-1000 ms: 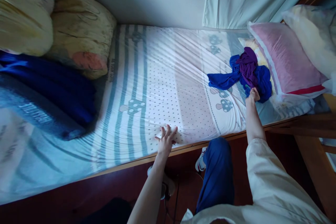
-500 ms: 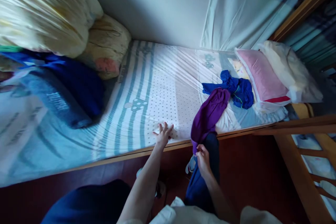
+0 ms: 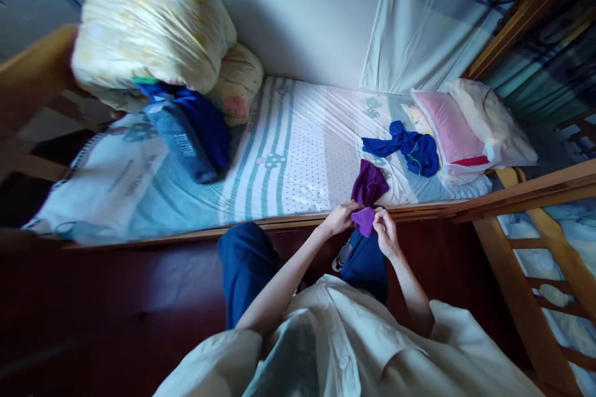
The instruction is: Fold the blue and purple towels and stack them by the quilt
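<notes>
A purple cloth garment [image 3: 369, 182] lies bunched at the bed's front edge, one end drawn out over my knee. My left hand [image 3: 342, 218] grips this end from the left. On its other side, my right hand [image 3: 386, 231] pinches the same cloth, a lighter purple flap hanging between the two. The garment's exact kind cannot be made out. Just beyond it, a crumpled blue garment [image 3: 421, 152] with a thin green line rests on the patterned sheet [image 3: 307, 177].
A pink pillow [image 3: 454, 127] and a pale pillow [image 3: 493, 118] sit at the bed's right end. At left are a bulky yellow quilt [image 3: 153, 25] and folded blue clothes [image 3: 186, 142]. Wooden rails [image 3: 531, 192] stand at right, above a dark red floor [image 3: 116, 310].
My left hand has left the sheet and moved right to grip the purple garment beside my right hand. The garment is drawn up shorter. The view has shifted too.
</notes>
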Demonstrator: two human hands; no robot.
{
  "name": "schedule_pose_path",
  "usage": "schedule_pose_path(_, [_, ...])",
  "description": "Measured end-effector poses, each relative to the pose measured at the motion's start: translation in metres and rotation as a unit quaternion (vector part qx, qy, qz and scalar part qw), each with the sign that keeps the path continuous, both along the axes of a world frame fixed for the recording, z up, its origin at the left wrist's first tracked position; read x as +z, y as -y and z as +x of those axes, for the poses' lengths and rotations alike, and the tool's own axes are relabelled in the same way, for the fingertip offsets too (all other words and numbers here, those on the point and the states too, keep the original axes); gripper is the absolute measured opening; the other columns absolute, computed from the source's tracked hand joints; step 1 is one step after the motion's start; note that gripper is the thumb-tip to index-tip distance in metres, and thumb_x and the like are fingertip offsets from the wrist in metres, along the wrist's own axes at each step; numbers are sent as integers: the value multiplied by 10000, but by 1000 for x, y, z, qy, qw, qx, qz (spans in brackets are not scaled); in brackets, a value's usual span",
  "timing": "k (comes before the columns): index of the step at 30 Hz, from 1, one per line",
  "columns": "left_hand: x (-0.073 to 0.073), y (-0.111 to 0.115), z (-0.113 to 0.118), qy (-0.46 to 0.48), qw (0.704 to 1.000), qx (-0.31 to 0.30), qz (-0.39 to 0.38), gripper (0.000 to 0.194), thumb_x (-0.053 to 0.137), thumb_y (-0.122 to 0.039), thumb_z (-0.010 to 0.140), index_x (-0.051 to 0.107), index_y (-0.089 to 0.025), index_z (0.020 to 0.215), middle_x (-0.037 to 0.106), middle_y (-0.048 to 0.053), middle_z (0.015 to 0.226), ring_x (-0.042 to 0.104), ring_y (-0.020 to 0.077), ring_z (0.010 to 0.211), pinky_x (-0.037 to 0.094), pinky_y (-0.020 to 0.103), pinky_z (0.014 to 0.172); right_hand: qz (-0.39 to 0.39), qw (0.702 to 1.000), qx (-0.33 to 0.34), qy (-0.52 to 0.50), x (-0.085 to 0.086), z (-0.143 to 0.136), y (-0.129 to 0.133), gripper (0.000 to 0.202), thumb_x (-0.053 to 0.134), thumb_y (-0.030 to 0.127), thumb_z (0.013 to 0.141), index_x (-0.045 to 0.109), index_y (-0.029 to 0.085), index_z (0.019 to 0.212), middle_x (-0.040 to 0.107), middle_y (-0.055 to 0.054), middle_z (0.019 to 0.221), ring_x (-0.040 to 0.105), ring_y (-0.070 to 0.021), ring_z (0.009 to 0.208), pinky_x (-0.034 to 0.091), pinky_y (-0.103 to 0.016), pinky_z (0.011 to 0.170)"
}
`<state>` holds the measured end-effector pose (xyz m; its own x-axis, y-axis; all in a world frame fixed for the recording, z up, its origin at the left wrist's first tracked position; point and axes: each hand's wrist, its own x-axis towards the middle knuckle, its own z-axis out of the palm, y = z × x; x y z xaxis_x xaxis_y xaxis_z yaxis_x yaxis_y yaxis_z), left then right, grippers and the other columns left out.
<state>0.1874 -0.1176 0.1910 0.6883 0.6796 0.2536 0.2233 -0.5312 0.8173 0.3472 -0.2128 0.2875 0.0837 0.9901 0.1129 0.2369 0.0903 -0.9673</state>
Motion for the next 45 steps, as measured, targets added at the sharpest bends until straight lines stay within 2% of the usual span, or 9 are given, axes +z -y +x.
schedule_pose_path(5, [30,7,-27,-36,999,17,13,360,505,14,825,739,-142,1050,741,95,992,706,188,951,541,291,896,57,997,-41,39,27,4,14,281,551,475,951,485,235,819,565,-36,925,542,-164,796,476,-289,754])
schedule_pose_path(13, [83,22,-77,2,996,70,53,435,438,-7,843,728,-168,1124,761,64,1066,712,167,1003,549,281,931,11,996,-46,70,47,22,22,492,828,516,768,607,248,1116,573,7,873,559,-148,734,527,-276,738])
schedule_pose_path(17, [125,30,-76,2,994,47,95,352,442,-81,933,724,-183,1118,761,58,1046,722,158,954,550,258,890,-68,989,98,85,58,14,14,627,863,525,724,663,245,1249,695,-51,1047,650,-179,832,558,-303,785])
schedule_pose_path(22, [153,36,-80,-31,991,10,132,321,415,-166,1009,713,-190,1123,757,57,986,721,155,850,539,242,798,-96,954,258,119,74,6,4,488,772,614,803,787,181,1028,742,-44,841,673,-190,766,548,-294,735])
schedule_pose_path(26, [136,28,-93,-67,988,65,125,294,429,-220,1021,712,-205,1096,758,56,971,717,157,829,533,242,793,2,965,161,206,100,8,4,419,683,580,908,802,179,871,724,-28,726,665,-187,696,539,-287,701])
schedule_pose_path(32, [59,33,-105,-148,974,162,54,296,443,-122,936,704,-200,1052,743,70,904,709,186,819,541,258,773,155,935,47,316,135,14,8,356,619,534,964,822,250,893,782,-71,813,736,-229,761,606,-347,784])
schedule_pose_path(36, [23,42,-126,-126,959,253,12,433,427,-42,825,696,-153,1146,749,119,1051,716,223,941,556,315,885,203,898,-115,372,154,38,18,426,593,578,960,824,228,882,790,-98,816,751,-239,754,620,-361,797])
schedule_pose_path(41, [14,37,-175,-131,936,326,-2,446,393,-70,818,701,-164,1127,747,108,1094,712,234,1002,550,342,936,236,846,-273,392,175,80,33,570,555,676,926,821,176,861,790,-121,778,756,-264,709,614,-363,743])
schedule_pose_path(45, [28,26,-210,-163,922,352,15,410,406,-86,818,699,-153,1097,746,103,1040,706,218,959,542,315,905,276,840,-294,364,179,105,38,570,631,672,864,815,140,779,770,-140,707,727,-272,615,587,-363,659])
